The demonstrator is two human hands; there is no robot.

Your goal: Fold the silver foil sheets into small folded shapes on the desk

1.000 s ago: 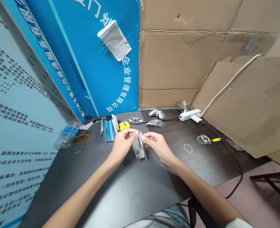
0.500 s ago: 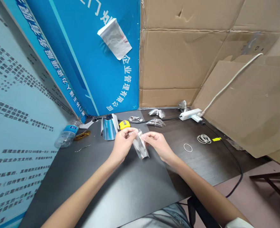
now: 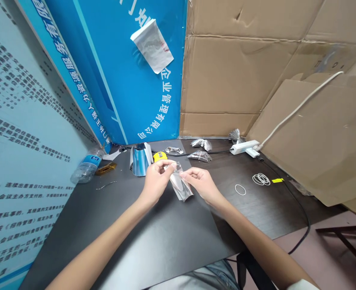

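Note:
A shiny silver foil piece point(image 3: 181, 188) hangs tilted between my hands, over the dark grey mat. My left hand point(image 3: 157, 177) pinches its upper left edge between thumb and fingers. On the other side, my right hand point(image 3: 201, 182) has thumb and fingertips closed on its right edge. Just behind my left hand lies a yellow tape measure point(image 3: 160, 156), partly covered by the fingers. A curved blue and silver sheet point(image 3: 139, 162) stands to its left. Beyond my hands are silver foil bundles point(image 3: 200, 156) with fringed ends.
A plastic bottle point(image 3: 89, 166) and a brown tape roll point(image 3: 105, 168) lie at the left. A white power strip point(image 3: 244, 147) with cables sits at the back right. White rubber bands point(image 3: 261, 179) lie at the right. Cardboard point(image 3: 220, 76) walls the back.
The foil's lower end has spread wider and shifted slightly right, showing more than one layer. Both hands keep their pinch. The camera view has turned slightly.

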